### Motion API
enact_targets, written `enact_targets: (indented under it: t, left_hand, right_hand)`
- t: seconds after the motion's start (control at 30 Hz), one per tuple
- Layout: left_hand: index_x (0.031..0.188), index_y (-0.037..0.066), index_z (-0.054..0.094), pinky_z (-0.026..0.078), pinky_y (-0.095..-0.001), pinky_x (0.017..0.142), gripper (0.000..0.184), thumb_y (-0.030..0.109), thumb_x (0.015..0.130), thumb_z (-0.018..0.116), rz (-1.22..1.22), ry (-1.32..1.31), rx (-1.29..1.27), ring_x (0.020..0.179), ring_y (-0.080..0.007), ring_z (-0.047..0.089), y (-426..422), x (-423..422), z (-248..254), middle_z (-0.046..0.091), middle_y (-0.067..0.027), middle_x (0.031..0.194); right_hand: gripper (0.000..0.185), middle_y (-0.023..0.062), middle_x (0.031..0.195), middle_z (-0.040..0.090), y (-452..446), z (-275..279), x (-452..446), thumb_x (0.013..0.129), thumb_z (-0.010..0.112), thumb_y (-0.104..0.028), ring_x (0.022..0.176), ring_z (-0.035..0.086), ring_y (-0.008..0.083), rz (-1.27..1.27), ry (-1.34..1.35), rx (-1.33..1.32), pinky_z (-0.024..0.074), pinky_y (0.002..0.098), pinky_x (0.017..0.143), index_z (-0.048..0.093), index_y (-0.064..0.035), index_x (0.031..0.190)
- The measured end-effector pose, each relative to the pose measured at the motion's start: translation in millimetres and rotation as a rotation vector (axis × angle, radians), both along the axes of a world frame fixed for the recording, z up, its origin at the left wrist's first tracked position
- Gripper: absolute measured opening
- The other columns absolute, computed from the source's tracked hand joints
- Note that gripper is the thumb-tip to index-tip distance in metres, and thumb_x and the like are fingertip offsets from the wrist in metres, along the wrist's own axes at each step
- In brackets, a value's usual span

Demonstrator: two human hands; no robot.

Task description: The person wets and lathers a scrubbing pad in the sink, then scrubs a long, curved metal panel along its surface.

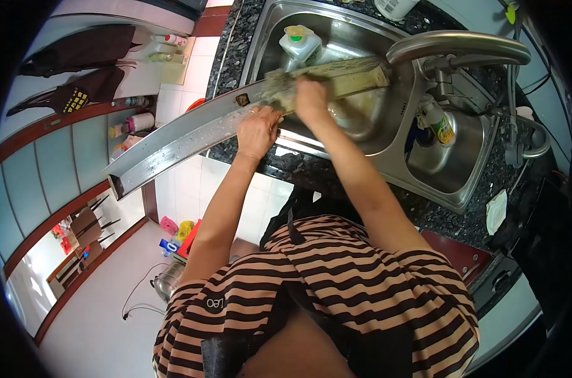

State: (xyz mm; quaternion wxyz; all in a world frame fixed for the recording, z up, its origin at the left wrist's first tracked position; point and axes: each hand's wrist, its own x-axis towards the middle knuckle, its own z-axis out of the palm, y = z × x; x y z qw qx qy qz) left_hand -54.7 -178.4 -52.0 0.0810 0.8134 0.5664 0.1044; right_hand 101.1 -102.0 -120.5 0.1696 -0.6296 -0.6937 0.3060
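Observation:
A long metal channel, wet with droplets on its left part, slants from over the floor into the sink. The end over the basin is covered in yellowish, greasy grime. My left hand is closed around the channel's near edge, close to the counter's front. Just to its right, my right hand presses on the dirty stretch, fingers curled and smeared by motion. Whatever lies under those fingers is hidden; a blurred greyish mass shows beside them. Behind the channel, a white bottle with a green and yellow top stands in the basin.
The curved faucet reaches over the large basin's right side. In the smaller basin sits a spray bottle with a yellow-green label. Dark speckled counter edges the sink. A pale cloth lies at right.

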Motion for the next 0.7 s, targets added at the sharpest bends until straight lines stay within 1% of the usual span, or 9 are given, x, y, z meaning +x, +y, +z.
enact_targets:
  t: [0.1, 0.17, 0.2, 0.23, 0.27, 0.37, 0.47, 0.57, 0.7]
  left_hand:
    - [0.09, 0.014, 0.069, 0.051, -0.0407, 0.067, 0.008, 0.016, 0.082, 0.07, -0.007, 0.011, -0.026, 0.083, -0.0276, 0.06, 0, 0, -1, 0.06, -0.0037, 0.086]
    - [0.091, 0.014, 0.069, 0.052, -0.0406, 0.069, 0.009, 0.014, 0.082, 0.07, -0.011, 0.008, -0.029, 0.085, -0.028, 0.06, 1, -3, -4, 0.061, -0.0042, 0.088]
    - [0.092, 0.014, 0.069, 0.052, -0.0406, 0.07, 0.01, 0.014, 0.082, 0.069, -0.007, -0.007, -0.018, 0.085, -0.0282, 0.06, 1, -4, -6, 0.061, -0.0044, 0.088]
    - [0.093, 0.013, 0.07, 0.052, -0.0406, 0.072, 0.011, 0.013, 0.082, 0.069, 0.004, -0.021, -0.008, 0.086, -0.0284, 0.06, -3, -5, -5, 0.061, -0.0047, 0.089]
    - [0.097, 0.013, 0.071, 0.052, -0.0398, 0.075, 0.014, 0.012, 0.084, 0.066, 0.02, 0.003, -0.029, 0.089, -0.0286, 0.061, -7, -4, 3, 0.064, -0.0049, 0.094]
    - [0.1, 0.012, 0.072, 0.053, -0.0396, 0.077, 0.018, 0.011, 0.084, 0.065, 0.07, 0.065, 0.021, 0.091, -0.0281, 0.062, -21, -21, 6, 0.066, -0.0053, 0.098]
    - [0.097, 0.012, 0.074, 0.051, -0.0384, 0.072, 0.019, 0.009, 0.08, 0.066, 0.138, 0.052, 0.13, 0.087, -0.0264, 0.063, -41, -48, 23, 0.067, -0.0063, 0.092]
    - [0.093, 0.012, 0.074, 0.047, -0.0366, 0.068, 0.014, 0.01, 0.08, 0.067, 0.163, 0.054, 0.204, 0.081, -0.0237, 0.061, -53, -66, 26, 0.067, -0.0031, 0.086]
    - [0.092, 0.012, 0.074, 0.046, -0.0363, 0.067, 0.012, 0.01, 0.081, 0.068, 0.135, 0.021, 0.207, 0.077, -0.0232, 0.058, -49, -68, 26, 0.065, -0.0015, 0.083]
  right_hand:
    - [0.017, 0.0235, 0.086, 0.069, -3, 6, -33, 0.072, 0.068, -0.012, 0.086, 0.067, 0.0433, 0.035, 0.052, 0.039, 0.0536, 0.0507, 0.081, 0.068, -0.0027, 0.087]
    - [0.013, 0.022, 0.085, 0.069, 4, 17, -14, 0.072, 0.068, -0.013, 0.084, 0.068, 0.0412, 0.052, -0.022, -0.025, 0.0538, 0.0504, 0.077, 0.07, -0.0055, 0.083]
    - [0.011, 0.0204, 0.083, 0.07, 7, -18, -2, 0.075, 0.062, -0.009, 0.082, 0.069, 0.04, -0.004, 0.004, 0.175, 0.0551, 0.0492, 0.077, 0.072, -0.006, 0.076]
    - [0.012, 0.0224, 0.083, 0.068, 17, -36, 22, 0.071, 0.069, -0.014, 0.079, 0.067, 0.0402, 0.044, -0.052, 0.128, 0.053, 0.0515, 0.071, 0.071, -0.0061, 0.079]
    - [0.014, 0.0225, 0.082, 0.068, 27, -69, 43, 0.07, 0.07, -0.015, 0.08, 0.067, 0.0413, -0.094, 0.005, 0.151, 0.0531, 0.0501, 0.072, 0.071, -0.0053, 0.08]
    - [0.025, 0.0224, 0.086, 0.069, 36, -60, 103, 0.07, 0.074, -0.022, 0.086, 0.068, 0.04, -0.225, -0.082, 0.047, 0.0534, 0.0472, 0.079, 0.073, -0.0049, 0.089]
    - [0.033, 0.0208, 0.092, 0.071, 36, -63, 99, 0.07, 0.077, -0.026, 0.09, 0.068, 0.0387, -0.12, -0.127, -0.029, 0.0534, 0.0456, 0.083, 0.074, -0.0069, 0.097]
    - [0.037, 0.0192, 0.096, 0.071, 18, -18, 50, 0.069, 0.078, -0.028, 0.094, 0.068, 0.0377, 0.132, -0.124, -0.138, 0.0532, 0.0442, 0.086, 0.075, -0.0095, 0.101]
    - [0.034, 0.0183, 0.098, 0.071, -4, 28, -25, 0.069, 0.077, -0.028, 0.094, 0.068, 0.0363, 0.232, -0.04, -0.11, 0.0532, 0.044, 0.086, 0.075, -0.0098, 0.097]
